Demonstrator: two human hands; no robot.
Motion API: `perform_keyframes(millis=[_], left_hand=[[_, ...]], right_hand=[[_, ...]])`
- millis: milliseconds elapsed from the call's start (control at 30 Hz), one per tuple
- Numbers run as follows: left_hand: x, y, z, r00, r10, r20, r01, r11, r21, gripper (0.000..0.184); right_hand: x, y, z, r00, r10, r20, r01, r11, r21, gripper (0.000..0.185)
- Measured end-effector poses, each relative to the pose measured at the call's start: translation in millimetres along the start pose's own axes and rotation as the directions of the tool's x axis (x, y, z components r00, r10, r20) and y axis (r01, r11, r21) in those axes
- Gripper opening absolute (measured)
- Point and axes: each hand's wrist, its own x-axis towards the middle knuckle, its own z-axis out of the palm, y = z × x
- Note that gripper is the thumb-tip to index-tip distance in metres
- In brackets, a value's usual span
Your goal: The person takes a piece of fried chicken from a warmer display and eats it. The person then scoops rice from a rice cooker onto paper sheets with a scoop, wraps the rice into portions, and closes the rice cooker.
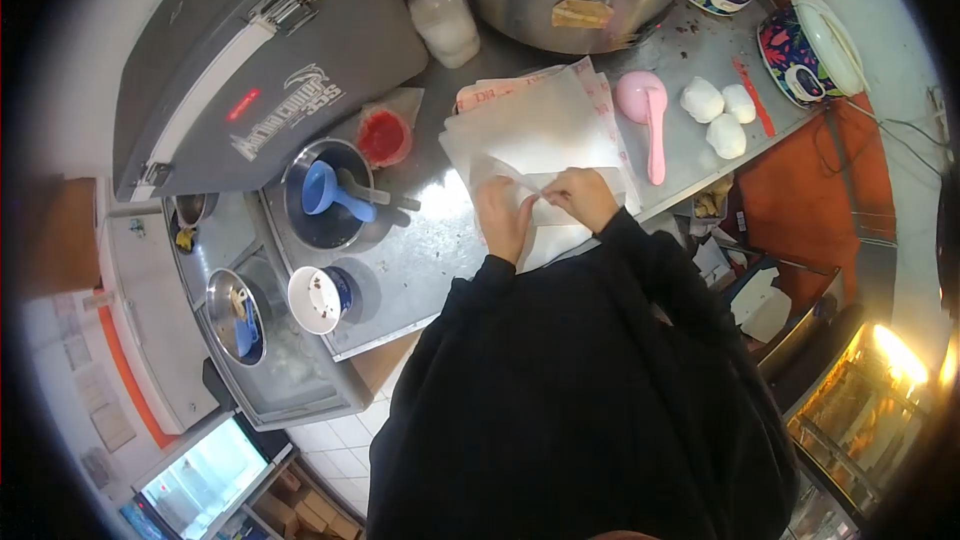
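A stack of white paper sheets (545, 120), some with red print, lies on the metal table. Over its near edge, my left hand (503, 217) pinches a sheet's edge. Beside it on the right, my right hand (582, 198) grips the same thin sheet, its fingers close to my left thumb. The sheet looks lifted and folded between both hands. To the right of the stack rests a pink scoop (655, 130), and past it sit several white wrapped bundles (726, 137).
A steel bowl (293, 202) with a blue scoop, a red-filled bag (384, 137) and a paper cup (318, 300) are on the left. A grey cooler box (280, 60), a clear container (445, 25) and a large cooker (570, 0) line the back. Two patterned pots stand back right.
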Motion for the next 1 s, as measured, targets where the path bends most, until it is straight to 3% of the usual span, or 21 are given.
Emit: perform_keyframes(millis=[33,100,133,200,233,267,333,367,400,433,500,533,567,633,733,767,800,833,867,933,1000], left_hand=[[8,2,-4,0.941,-0.127,-0.313,0.158,0.984,0.077,0.028],[22,5,-16,0.776,-0.202,-0.598,0.329,0.938,0.109,0.028],[29,1,-27,0.814,-0.381,-0.438,0.321,0.924,-0.207,0.026],[31,-22,-46,0.841,-0.493,-0.222,0.339,0.8,-0.495,0.024],[25,-45,-52,0.883,-0.465,0.063,0.441,0.776,-0.45,0.025],[22,-62,-58,0.845,-0.411,0.342,0.525,0.762,-0.379,0.027],[23,-55,-70,0.878,-0.401,0.262,0.474,0.807,-0.352,0.024],[18,-48,-74,0.942,-0.33,0.064,0.335,0.937,-0.101,0.022],[21,-33,-81,0.976,-0.193,-0.103,0.21,0.96,0.187,0.022],[30,-10,-76,0.983,0.066,-0.172,-0.041,0.989,0.142,0.017],[20,22,-52,0.983,0.124,0.133,-0.129,0.991,0.025,0.012],[11,26,-36,0.97,-0.003,0.245,0.01,1.0,-0.025,0.009],[0,17,-21,0.98,-0.113,0.161,0.128,0.988,-0.084,0.009],[-5,-8,-5,0.975,-0.208,0.075,0.217,0.963,-0.158,0.01],[-8,-29,-5,0.913,-0.351,0.208,0.38,0.917,-0.121,0.017],[5,-33,-4,0.859,-0.385,0.338,0.401,0.916,0.025,0.021],[16,-32,-6,0.785,-0.426,0.45,0.392,0.904,0.171,0.026],[25,-21,-10,0.865,-0.392,0.313,0.292,0.901,0.321,0.034],[33,-20,-13,0.868,-0.387,0.312,0.288,0.903,0.319,0.034],[47,-28,-18,0.979,0.054,0.196,-0.155,0.823,0.546,0.043],[49,-42,-16,0.969,-0.013,0.245,-0.1,0.892,0.441,0.042]], right_hand=[[-9,0,6,0.998,-0.033,-0.053,0.032,0.999,-0.022,0.013],[-21,0,17,0.997,0.0,-0.079,-0.001,1.0,-0.004,0.013],[-23,0,21,0.993,0.036,-0.112,-0.035,0.999,0.003,0.013],[-25,0,23,0.992,0.042,-0.121,-0.042,0.999,0.004,0.013],[-25,0,24,0.99,0.046,-0.133,-0.046,0.999,-0.001,0.013],[-24,-1,23,0.99,0.044,-0.136,-0.045,0.999,-0.001,0.013],[-21,-6,21,0.988,0.065,-0.137,-0.071,0.997,-0.039,0.013],[-21,-6,21,0.988,0.066,-0.138,-0.072,0.997,-0.039,0.013],[-20,-5,21,0.989,0.033,-0.142,-0.045,0.995,-0.086,0.01],[-20,-6,23,0.99,0.0,-0.143,-0.019,0.991,-0.13,0.007],[-17,-17,14,0.991,0.008,-0.13,-0.032,0.982,-0.184,0.005],[-14,-21,12,0.991,0.015,-0.129,-0.046,0.969,-0.243,0.005],[-16,-18,13,0.992,0.01,-0.124,-0.04,0.97,-0.241,0.005],[-18,5,13,0.942,0.301,-0.149,-0.258,0.932,0.257,0.011],[-26,51,36,0.898,0.426,-0.111,-0.404,0.898,0.176,0.016],[-23,56,39,0.894,0.435,-0.11,-0.436,0.9,0.024,0.023],[-15,47,33,0.895,0.431,-0.114,-0.431,0.902,0.024,0.023],[-6,31,22,0.911,0.378,-0.163,-0.403,0.899,-0.172,0.029],[0,22,11,0.927,0.316,-0.201,-0.37,0.855,-0.364,0.036],[6,30,4,0.949,0.259,-0.18,-0.313,0.85,-0.423,0.046],[8,45,6,0.98,0.199,-0.029,-0.19,0.875,-0.445,0.038]])
